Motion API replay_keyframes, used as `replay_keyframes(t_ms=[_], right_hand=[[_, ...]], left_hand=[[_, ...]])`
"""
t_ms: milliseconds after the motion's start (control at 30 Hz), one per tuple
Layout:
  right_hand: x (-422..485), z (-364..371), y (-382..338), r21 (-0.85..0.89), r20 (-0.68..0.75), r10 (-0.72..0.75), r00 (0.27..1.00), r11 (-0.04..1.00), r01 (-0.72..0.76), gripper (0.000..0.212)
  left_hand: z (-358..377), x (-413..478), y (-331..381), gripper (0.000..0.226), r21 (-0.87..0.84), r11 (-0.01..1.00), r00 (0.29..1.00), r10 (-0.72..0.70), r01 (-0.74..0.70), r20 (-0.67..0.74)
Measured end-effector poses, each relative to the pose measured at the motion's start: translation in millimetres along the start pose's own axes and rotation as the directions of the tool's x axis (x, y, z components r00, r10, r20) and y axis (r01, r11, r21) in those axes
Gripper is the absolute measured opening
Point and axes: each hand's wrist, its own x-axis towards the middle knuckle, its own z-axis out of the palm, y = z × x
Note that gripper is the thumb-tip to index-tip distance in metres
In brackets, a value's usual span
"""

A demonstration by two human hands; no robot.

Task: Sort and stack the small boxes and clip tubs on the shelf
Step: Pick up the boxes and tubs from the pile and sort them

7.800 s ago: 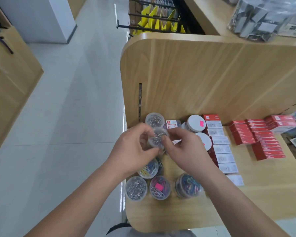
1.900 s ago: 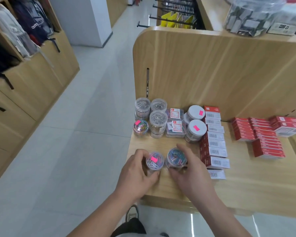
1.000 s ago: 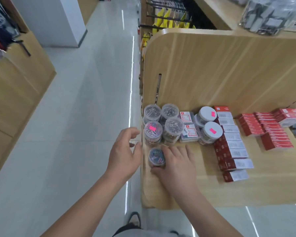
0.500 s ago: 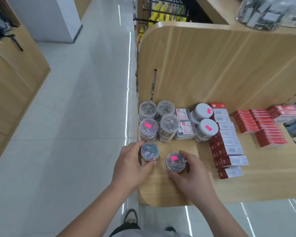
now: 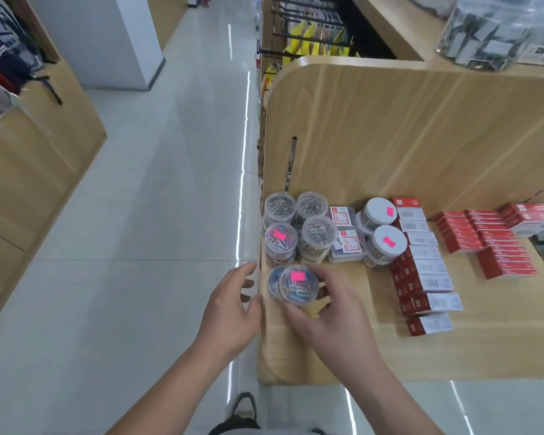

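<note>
Clip tubs crowd the left end of the shelf (image 5: 374,356). The right hand (image 5: 336,312) grips the held tub (image 5: 297,287), a clear round one of coloured clips with a pink tag on its lid. The fingers curl round its far right side and the thumb is on the near side. Partly covered by this tub's left edge sits the lower tub (image 5: 271,282), showing blue clips; whether the two touch I cannot tell. The left hand (image 5: 233,309) is just left of both tubs, at the shelf's left edge. Its fingers are spread and loosely bent, holding nothing.

Just beyond the right hand's fingers stands the tub cluster (image 5: 316,233). Four lids show, packed close together: three over silver clips and one, at the near left, over coloured clips with a pink tag. Right of the cluster lie two flat boxes (image 5: 347,244) with red labels, then two white-lid tubs (image 5: 388,241), each with a pink tag. To the right of the right hand runs a row of red boxes (image 5: 421,271) with white barcode faces, from the back panel (image 5: 421,136) toward the front edge. Further right, well apart from both hands, are more red packs (image 5: 487,237) in rows.
</note>
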Motion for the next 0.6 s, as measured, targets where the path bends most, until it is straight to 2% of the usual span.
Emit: replay_keyframes(t_ms=[100, 200, 300, 433, 500, 600], right_hand=[[17.3, 11.8, -7.3, -0.031, 0.017, -0.012, 1.000, 0.999, 0.013, 0.056], [20.0, 21.9, -1.6, 0.054, 0.039, 0.039, 0.998, 0.998, -0.041, 0.055], [15.0, 19.1, 4.4, 0.151, 0.080, 0.089, 0.993, 0.983, -0.100, 0.053], [20.2, 17.0, 10.9, 0.136, 0.140, 0.080, 0.987, 0.986, -0.100, 0.047], [24.2, 19.0, 13.1, 0.112, 0.160, 0.073, 0.984, 0.990, -0.091, 0.042], [29.1, 23.0, 17.8, 0.073, 0.195, 0.047, 0.980, 0.995, -0.063, 0.047]], left_hand=[[-3.1, 0.4, 10.6, 0.062, -0.071, 0.997, 0.999, 0.007, -0.004, 0.045], [-3.0, 2.7, 10.8, 0.063, -0.072, 0.997, 0.993, 0.015, -0.007, 0.115], [-5.8, 6.1, 15.6, 0.073, -0.085, 0.996, 0.986, 0.036, -0.023, 0.165], [-10.1, 9.3, 26.3, 0.087, -0.088, 0.993, 0.967, 0.096, -0.077, 0.235], [-11.7, 11.6, 25.7, 0.086, -0.091, 0.993, 0.960, 0.101, -0.080, 0.263], [-13.8, 17.3, 26.9, 0.077, -0.088, 0.993, 0.955, 0.099, -0.077, 0.281]])
